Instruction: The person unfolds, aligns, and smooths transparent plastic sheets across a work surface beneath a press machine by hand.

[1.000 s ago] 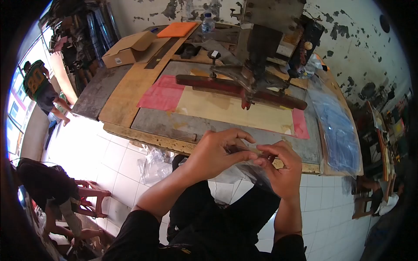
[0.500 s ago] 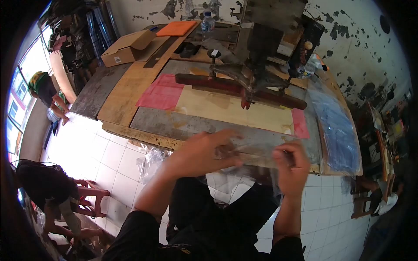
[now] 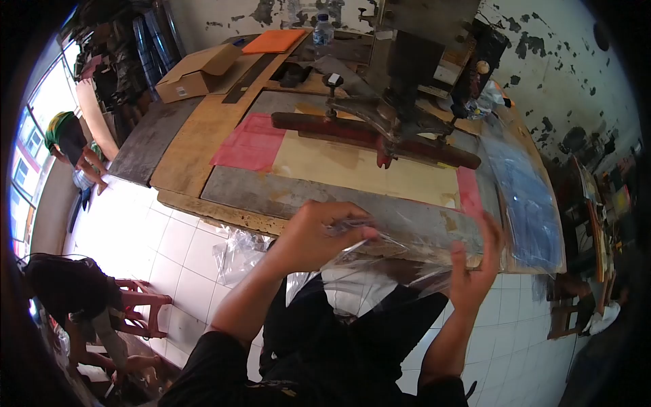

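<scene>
Thin clear plastic film [image 3: 407, 261] stretches, wrinkled, between my two hands in front of the table's near edge. My left hand [image 3: 319, 234] is closed on its left part, thumb against the bent fingers. At the film's right end is my right hand [image 3: 478, 261], thumb raised and fingers curved upward; the film reaches its thumb side, though the exact grip is hard to see. Beyond the hands, a cream sheet [image 3: 366, 169] with pink end pieces [image 3: 249, 141] lies on a grey plate [image 3: 251, 193]. A dark red bar [image 3: 325, 127] of a metal press [image 3: 397, 102] hangs over it.
Stacked bluish clear plastic [image 3: 529, 210] lies at the table's right. A cardboard box [image 3: 196, 73], an orange sheet [image 3: 274, 41] and a water bottle [image 3: 323, 32] stand behind. More crumpled plastic [image 3: 237, 254] hangs below the front edge. Other people and a red stool [image 3: 146, 308] are around.
My right hand has moved right and a little up, its fingers unfolding from a curl. The plastic film is now spread wider between my hands. My left hand stays nearly in place.
</scene>
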Demonstrator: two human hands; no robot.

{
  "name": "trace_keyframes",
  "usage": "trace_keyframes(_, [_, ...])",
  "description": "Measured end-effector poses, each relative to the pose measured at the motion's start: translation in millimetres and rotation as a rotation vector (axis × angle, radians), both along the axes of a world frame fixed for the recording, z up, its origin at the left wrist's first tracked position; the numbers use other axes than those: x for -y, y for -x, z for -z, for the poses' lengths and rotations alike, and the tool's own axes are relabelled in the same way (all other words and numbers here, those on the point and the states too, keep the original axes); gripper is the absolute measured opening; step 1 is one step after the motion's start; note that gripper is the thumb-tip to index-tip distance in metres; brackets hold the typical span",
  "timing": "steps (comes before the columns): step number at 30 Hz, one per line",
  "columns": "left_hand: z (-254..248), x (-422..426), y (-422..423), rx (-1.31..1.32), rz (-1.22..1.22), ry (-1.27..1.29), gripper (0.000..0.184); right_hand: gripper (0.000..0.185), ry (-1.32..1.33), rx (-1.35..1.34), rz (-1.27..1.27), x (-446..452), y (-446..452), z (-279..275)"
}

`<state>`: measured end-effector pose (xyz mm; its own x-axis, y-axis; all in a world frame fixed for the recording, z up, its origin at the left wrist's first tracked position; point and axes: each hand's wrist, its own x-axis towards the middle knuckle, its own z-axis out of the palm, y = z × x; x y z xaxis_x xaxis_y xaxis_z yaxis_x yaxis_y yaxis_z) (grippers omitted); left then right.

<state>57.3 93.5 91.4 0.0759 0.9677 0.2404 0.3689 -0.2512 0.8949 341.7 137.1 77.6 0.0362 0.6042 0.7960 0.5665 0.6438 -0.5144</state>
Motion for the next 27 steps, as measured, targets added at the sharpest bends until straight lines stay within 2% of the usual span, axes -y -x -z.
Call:
trace_keyframes(2, [-1.0, -1.5, -16.8, 0.032, 0.041, -0.022, 0.026, 0.034, -0.005, 0.336, -0.155, 5.1, 8.2, -15.8])
trace_keyframes(3, [-1.5, -2.5, -22.1, 0.062, 0.074, -0.046, 0.025, 0.034, -0.007, 0.336, -0.149, 6.8, 15.5, -22.6])
trace_keyframes(4, [0.4, -5.0, -23.3, 0.04, 0.134, -0.06, 0.035, 0.028, 0.091, 0.339, -0.241, 8.0, 23.8, -28.7])
trace_keyframes(5, [-2.4, -4.5, -24.4, 0.04, 0.134, -0.062, 0.035, 0.023, 0.19, 0.342, -0.335, 6.9, 28.8, -32.4])
trace_keyframes(6, [-7.5, -2.7, -25.1, 0.007, 0.119, 0.012, 0.044, 0.014, 0.211, 0.286, -0.381, 1.7, 31.3, -28.5])
trace_keyframes(7, [-10.2, -1.2, -24.4, -0.026, 0.101, 0.086, 0.054, 0.014, 0.21, 0.285, -0.387, -0.5, 32.4, -26.2])
trace_keyframes(11, [0.0, 10.2, -9.9, -0.011, 0.099, 0.144, 0.058, 0.013, 0.295, 0.027, -0.41, -9.0, 21.6, -14.4])
trace_keyframes(13, [12.5, 22.3, -3.0, -0.108, 0.06, 0.018, 0.049, 0.014, 0.369, -0.062, -0.399, -13.7, 14.6, -9.5])
trace_keyframes(14, [15.2, 25.6, 0.8, -0.11, 0.066, 0.025, 0.049, 0.015, 0.348, -0.091, -0.36, -14.8, 12.6, -7.3])
trace_keyframes(16, [19.5, 31.2, 8.4, -0.323, 0.176, 0.053, 0.047, 0.017, 0.329, -0.118, -0.32, -15.9, 5.8, -6.0])
trace_keyframes(19, [38.9, 35.5, 18.9, -0.232, 0.113, 0.018, 0.036, 0.019, 0.345, -0.239, -0.324, -15.6, -6.6, -10.1])
trace_keyframes(20, [30.9, 40.4, 22.3, -0.167, 0.053, 0.067, 0.023, 0.02, 0.328, -0.228, -0.336, -14.7, -9.2, -10.6])
trace_keyframes(23, [35.5, 63.3, 55.7, -0.133, 0.026, 0.013, 0.018, 0.02, 0.319, -0.225, -0.407, -11.0, -11.1, -9.9])
trace_keyframes(25, [36.1, 90.7, 100.4, -0.276, -0.096, -0.001, 0.013, 0.02, 0.328, -0.239, -0.472, -10.8, -13.5, -7.2])
trace_keyframes(27, [41.7, 132.7, 159.3, -0.318, -0.138, 0.084, 0.011, 0.019, 0.32, -0.147, -0.365, -17.4, -22.9, 2.6])
